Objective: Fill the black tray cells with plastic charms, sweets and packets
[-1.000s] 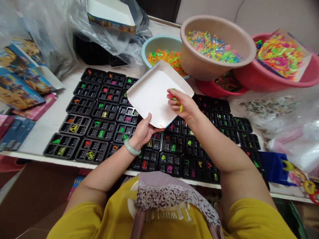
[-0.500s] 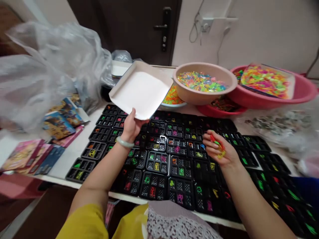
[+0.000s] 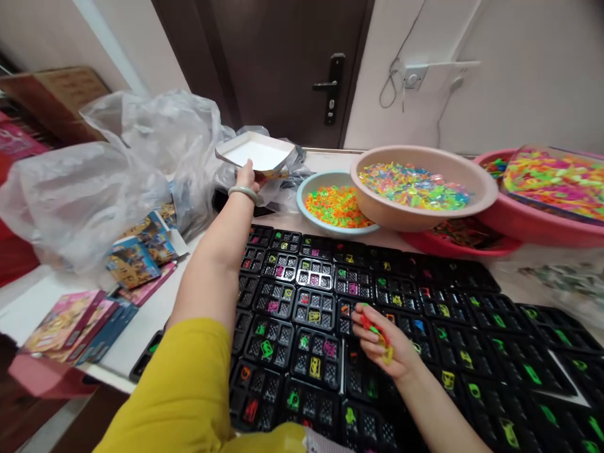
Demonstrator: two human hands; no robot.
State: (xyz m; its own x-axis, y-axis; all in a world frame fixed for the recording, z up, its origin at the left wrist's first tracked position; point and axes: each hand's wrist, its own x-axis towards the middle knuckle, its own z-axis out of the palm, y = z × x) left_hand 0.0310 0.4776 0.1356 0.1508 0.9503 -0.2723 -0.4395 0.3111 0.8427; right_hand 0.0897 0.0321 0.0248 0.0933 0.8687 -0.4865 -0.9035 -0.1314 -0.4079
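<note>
My left hand [image 3: 251, 177] reaches to the back of the table and grips the near edge of a shallow white box lid [image 3: 257, 151], thumb on its inside. The lid looks bare inside and is held beside the clear plastic bags. My right hand [image 3: 382, 340] hovers palm up over the black compartment trays [image 3: 315, 308], fingers curled around several small red, green and yellow plastic pieces [image 3: 377, 333]. The trays lie in rows, and many compartments hold one small coloured piece.
Behind the trays stand a light blue bowl [image 3: 302, 195] of orange and green pieces, a beige basin [image 3: 425, 220] of mixed pieces and a pink basin [image 3: 542, 229] with a filled box on it. Plastic bags [image 3: 155, 145] and printed boxes [image 3: 61, 321] occupy the left side.
My left hand has carried the lid away from me toward the back left, and it now lies flatter. My right hand still holds the pieces over the trays. The view has shifted.
</note>
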